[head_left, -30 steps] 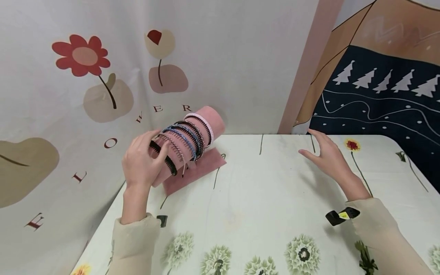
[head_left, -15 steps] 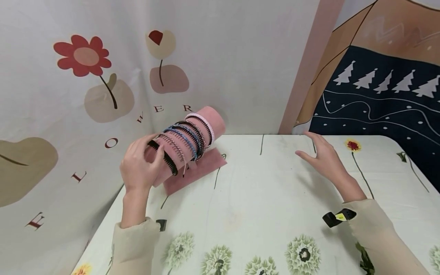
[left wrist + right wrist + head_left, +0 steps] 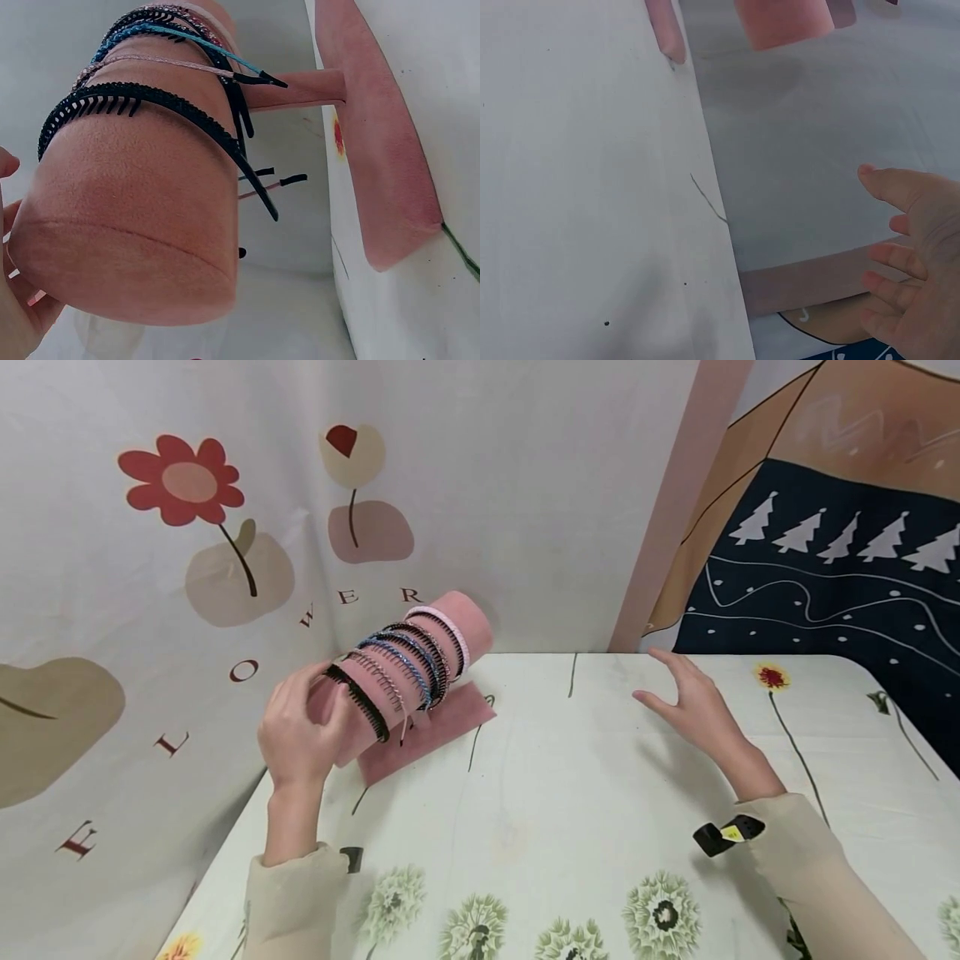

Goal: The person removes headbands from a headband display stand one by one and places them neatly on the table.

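A pink fabric-covered headband stand, a thick roll [image 3: 468,617] on a flat base [image 3: 431,732], stands at the table's back left. Several toothed headbands go round the roll. Nearest its left end is a black headband [image 3: 362,704]; a blue braided headband [image 3: 405,664] and a pale pink one [image 3: 452,632] sit farther along. My left hand [image 3: 298,727] is at the roll's near end, thumb and fingers spread apart, off the black headband. In the left wrist view its fingers show at the left edge beside the roll. My right hand [image 3: 701,708] hovers over the table, fingers apart, holding nothing.
A white tablecloth [image 3: 555,793] with printed flowers covers the table. Behind and to the left hangs a pale printed curtain [image 3: 517,510]; a dark cloth with white trees [image 3: 832,585] hangs at the back right. Each sleeve carries a black wrist device.
My left hand has drawn back slightly left and down, its thumb coming away from the black headband. My right hand has drifted a little to the left. The stand stays in place.
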A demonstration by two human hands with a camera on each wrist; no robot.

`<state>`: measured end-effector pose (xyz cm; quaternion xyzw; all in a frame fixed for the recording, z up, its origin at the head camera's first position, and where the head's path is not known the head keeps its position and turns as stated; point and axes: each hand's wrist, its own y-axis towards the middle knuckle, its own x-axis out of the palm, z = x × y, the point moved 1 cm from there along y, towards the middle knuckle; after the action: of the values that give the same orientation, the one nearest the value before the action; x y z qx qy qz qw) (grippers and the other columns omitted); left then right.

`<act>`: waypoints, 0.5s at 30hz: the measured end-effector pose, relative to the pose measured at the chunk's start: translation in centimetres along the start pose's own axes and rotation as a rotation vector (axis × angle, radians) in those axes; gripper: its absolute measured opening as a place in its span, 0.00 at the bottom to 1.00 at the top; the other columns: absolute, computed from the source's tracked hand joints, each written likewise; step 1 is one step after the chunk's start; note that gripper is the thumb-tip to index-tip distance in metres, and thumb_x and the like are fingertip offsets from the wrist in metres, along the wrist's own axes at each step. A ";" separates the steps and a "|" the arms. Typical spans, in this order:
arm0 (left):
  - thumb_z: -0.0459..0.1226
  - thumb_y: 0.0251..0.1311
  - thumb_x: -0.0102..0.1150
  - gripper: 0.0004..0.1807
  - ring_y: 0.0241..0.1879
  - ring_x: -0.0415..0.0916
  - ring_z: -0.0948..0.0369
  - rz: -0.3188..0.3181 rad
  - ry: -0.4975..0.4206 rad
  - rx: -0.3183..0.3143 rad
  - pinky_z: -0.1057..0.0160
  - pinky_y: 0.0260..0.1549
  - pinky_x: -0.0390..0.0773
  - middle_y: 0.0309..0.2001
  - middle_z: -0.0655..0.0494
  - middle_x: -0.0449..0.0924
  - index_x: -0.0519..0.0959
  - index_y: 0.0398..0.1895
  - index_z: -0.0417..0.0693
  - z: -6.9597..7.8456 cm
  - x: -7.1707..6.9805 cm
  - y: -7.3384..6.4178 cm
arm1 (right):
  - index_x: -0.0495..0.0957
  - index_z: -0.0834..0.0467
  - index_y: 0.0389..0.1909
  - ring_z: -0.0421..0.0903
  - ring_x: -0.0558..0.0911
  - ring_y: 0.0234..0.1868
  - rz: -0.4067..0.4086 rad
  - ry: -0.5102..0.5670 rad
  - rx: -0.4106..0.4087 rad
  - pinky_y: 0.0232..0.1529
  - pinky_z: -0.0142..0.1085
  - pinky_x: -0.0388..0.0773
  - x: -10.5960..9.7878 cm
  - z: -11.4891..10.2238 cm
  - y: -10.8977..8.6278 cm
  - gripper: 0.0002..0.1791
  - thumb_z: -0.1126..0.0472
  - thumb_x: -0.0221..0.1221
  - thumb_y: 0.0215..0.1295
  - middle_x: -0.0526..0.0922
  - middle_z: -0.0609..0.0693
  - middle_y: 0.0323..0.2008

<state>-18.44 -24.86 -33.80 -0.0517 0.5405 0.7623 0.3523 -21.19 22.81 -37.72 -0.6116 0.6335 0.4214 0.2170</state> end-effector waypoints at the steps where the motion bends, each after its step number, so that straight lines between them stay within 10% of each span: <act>1: 0.42 0.58 0.61 0.19 0.51 0.80 0.47 0.005 -0.002 -0.001 0.43 0.50 0.76 0.48 0.46 0.86 0.83 0.51 0.45 0.0 0.0 0.0 | 0.57 0.62 0.75 0.68 0.62 0.72 -0.002 0.000 0.000 0.67 0.65 0.62 0.1 -0.1 0.0 0.41 0.54 0.63 0.66 0.62 0.68 0.72; 15: 0.41 0.59 0.63 0.19 0.55 0.79 0.47 0.017 -0.006 -0.051 0.44 0.54 0.77 0.51 0.47 0.86 0.83 0.53 0.46 -0.9 -0.3 -0.8 | 0.59 0.59 0.74 0.66 0.62 0.73 -0.011 0.021 -0.023 0.68 0.66 0.59 1.2 -0.7 0.4 0.39 0.56 0.64 0.66 0.63 0.66 0.72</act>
<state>-18.05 -25.60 -34.63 -0.0539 0.5204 0.7788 0.3461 -21.57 21.51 -38.22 -0.6219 0.6275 0.4212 0.2054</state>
